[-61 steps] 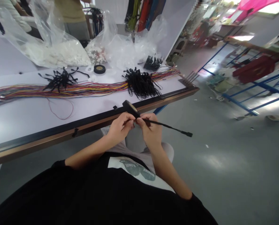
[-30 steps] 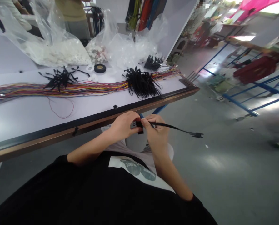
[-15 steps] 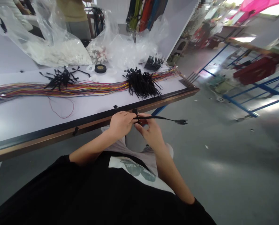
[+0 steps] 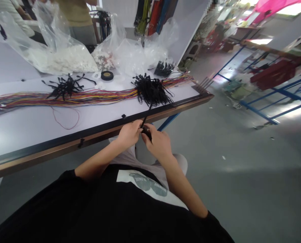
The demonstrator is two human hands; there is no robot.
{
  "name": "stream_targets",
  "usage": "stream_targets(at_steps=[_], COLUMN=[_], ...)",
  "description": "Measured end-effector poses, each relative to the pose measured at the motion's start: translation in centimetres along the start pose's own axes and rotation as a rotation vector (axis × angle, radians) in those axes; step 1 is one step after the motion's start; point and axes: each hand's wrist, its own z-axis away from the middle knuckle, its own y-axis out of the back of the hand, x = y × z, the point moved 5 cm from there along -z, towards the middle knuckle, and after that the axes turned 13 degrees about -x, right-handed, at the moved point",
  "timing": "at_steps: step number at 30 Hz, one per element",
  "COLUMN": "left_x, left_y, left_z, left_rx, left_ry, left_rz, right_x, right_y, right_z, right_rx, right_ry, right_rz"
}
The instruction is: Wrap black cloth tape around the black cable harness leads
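Note:
Just in front of the table edge, my left hand (image 4: pixel 130 134) pinches a thin black cable (image 4: pixel 146 115) that points up toward the table. Close against it, my right hand (image 4: pixel 159 141) has its fingers closed round a small black roll (image 4: pixel 147 132), perhaps tape, mostly covered by the fingers. Beyond my hands a dense pile of black cables (image 4: pixel 151 90) lies on the table. A smaller heap of black cables (image 4: pixel 66 86) rests farther left, on a long bundle of coloured wires (image 4: pixel 99 97).
A black tape roll (image 4: pixel 107 75) lies behind the wires on the white table (image 4: pixel 36 126). Clear bags of white parts (image 4: pixel 61 59) line the back. People stand beyond the partition. A blue metal frame (image 4: pixel 260 114) stands at the right.
The black cable pointed right, with its connector out beyond my right hand; now a black length points up toward the table. The small roll has turned within my right fingers.

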Motion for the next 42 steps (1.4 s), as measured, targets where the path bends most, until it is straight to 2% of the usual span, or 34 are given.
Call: stream_targets(at_steps=[4,9,11,14,17,22,24,27,30,33,39,42], left_x=[-0.1,0.1,0.0,-0.5,-1.1,-1.8,-1.9,-1.6,-1.1,-0.8,-0.9,-1.0], left_y=[0.1,-0.5,-0.7,-0.7,-0.8,-0.4,-0.4,-0.6,-0.9,-1.4,-1.6,-2.1], left_z=[0.2,0.4,0.3,0.0,-0.2,-0.3,-0.3,-0.4,-0.5,-0.6,-0.4,-0.5], left_rx=[-0.058,-0.215,-0.222,-0.160,-0.146,-0.118,-0.138,-0.150,-0.140,-0.192,-0.190,-0.199], left_ry=[0.016,0.005,-0.007,0.008,0.058,0.105,0.074,-0.045,-0.097,-0.086,-0.106,-0.103], left_rz=[0.299,0.711,0.805,0.843,0.748,0.431,0.368,0.308,0.075,-0.138,-0.041,-0.085], right_x=[0.5,1.0,1.0,0.6,0.2,-0.1,-0.1,-0.2,-0.2,-0.1,0.3,0.5], right_y=[-0.1,0.4,0.5,0.3,0.2,-0.1,-0.1,-0.3,-0.6,-0.9,-0.8,-0.9], right_z=[0.0,-0.2,-0.2,-0.2,-0.2,0.1,0.1,-0.1,-0.5,-0.8,-0.9,-1.0], right_rx=[-0.079,-0.069,-0.072,-0.105,-0.106,-0.051,-0.034,-0.061,-0.135,-0.196,-0.217,-0.223], right_ry=[-0.011,0.059,0.068,0.073,0.061,0.043,0.034,0.025,0.000,-0.017,-0.059,-0.060], right_rz=[0.059,0.063,0.069,0.088,0.128,0.172,0.192,0.244,0.329,0.371,0.332,0.311])
